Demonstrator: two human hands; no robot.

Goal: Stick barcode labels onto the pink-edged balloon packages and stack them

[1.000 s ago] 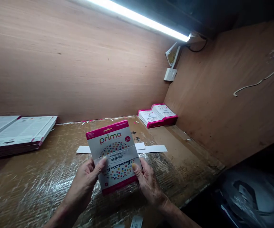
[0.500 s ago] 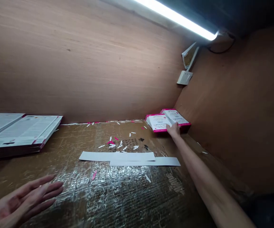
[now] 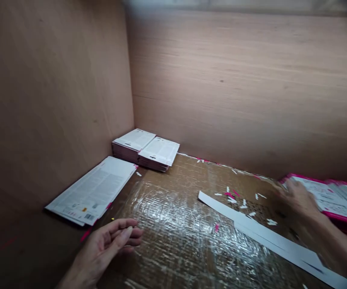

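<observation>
My left hand (image 3: pixel 113 243) hovers low over the table, fingers loosely curved, with nothing in it. Close by on its left lies a small pile of printed white cards (image 3: pixel 93 188) with pink edges. At the right, my right hand (image 3: pixel 301 196) is smeared by motion beside a stack of pink-edged white cards (image 3: pixel 327 196). Its fingers are blurred, so whether it grips anything does not show. Two overlapping white paper strips (image 3: pixel 260 233) lie slantwise on the table between my hands.
Two neat card stacks (image 3: pixel 158 150) stand in the back left corner. Small white and pink paper scraps (image 3: pixel 242 204) are scattered over the tape-covered cardboard tabletop (image 3: pixel 167 224). Wooden panels (image 3: pixel 227 88) close off the back and left side.
The view has swung left, bringing the left corner and its card stacks into sight. My right hand has moved to the left side of the right-hand stack. The left hand's fingers are more curled.
</observation>
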